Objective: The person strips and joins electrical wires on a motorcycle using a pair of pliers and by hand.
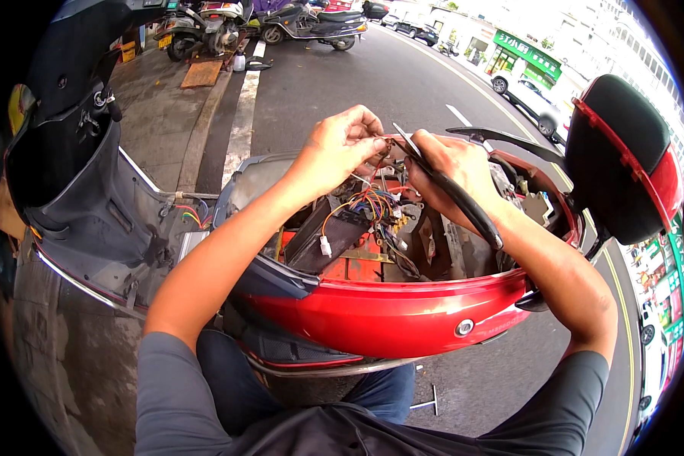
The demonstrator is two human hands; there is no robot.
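Over the opened body of a red scooter (387, 315), my left hand (340, 146) is closed in a pinch on a thin wire (382, 156). My right hand (457, 169) grips pliers (463, 199) with long, curved black handles. Their metal jaws point up and left, close to my left fingertips; whether they touch the wire I cannot tell. Below both hands spreads a tangle of coloured wires (372, 205). A white plug connector (325, 245) hangs from it beside a dark box (323, 235).
The black seat (619, 137) stands raised at the right, near a black grab rail (509, 140). Loose coloured wires (194, 215) stick out by the footboard at left. A T-shaped metal tool (435, 400) lies on the ground. Parked scooters (315, 26) and a white car (536, 102) stand beyond.
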